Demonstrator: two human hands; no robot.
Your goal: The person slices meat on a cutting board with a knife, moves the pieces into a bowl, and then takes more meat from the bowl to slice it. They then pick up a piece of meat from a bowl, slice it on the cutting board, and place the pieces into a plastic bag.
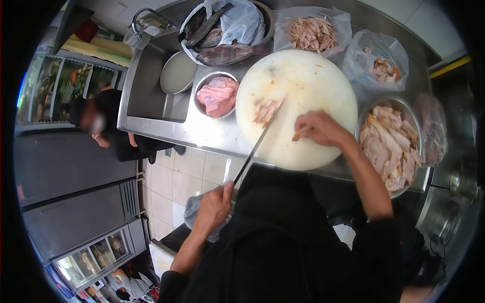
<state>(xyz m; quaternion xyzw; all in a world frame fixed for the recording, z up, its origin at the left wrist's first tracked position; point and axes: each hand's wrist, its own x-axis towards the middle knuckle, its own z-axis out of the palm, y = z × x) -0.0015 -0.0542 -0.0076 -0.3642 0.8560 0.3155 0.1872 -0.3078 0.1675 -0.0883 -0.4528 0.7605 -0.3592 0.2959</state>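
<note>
My left hand (214, 207) is closed round the handle of a long knife (256, 146), low at the counter's front edge. The blade slants up over the round white cutting board (323, 86), its tip beside a small heap of sliced meat (265, 111). Over the right part of the board, my right hand (319, 129) pinches a small brownish piece of meat (297, 135) between its fingertips. To the right of the board stands a metal bowl full of larger pale meat pieces (389, 141).
Behind the board lie a bag of meat strips (312, 34), another bag with scraps (385, 69), and whole fish (222, 54) in a bagged basin. Left are a bowl of pink raw meat (218, 97) and a sink (151, 91). A person in black (118, 121) is at the left.
</note>
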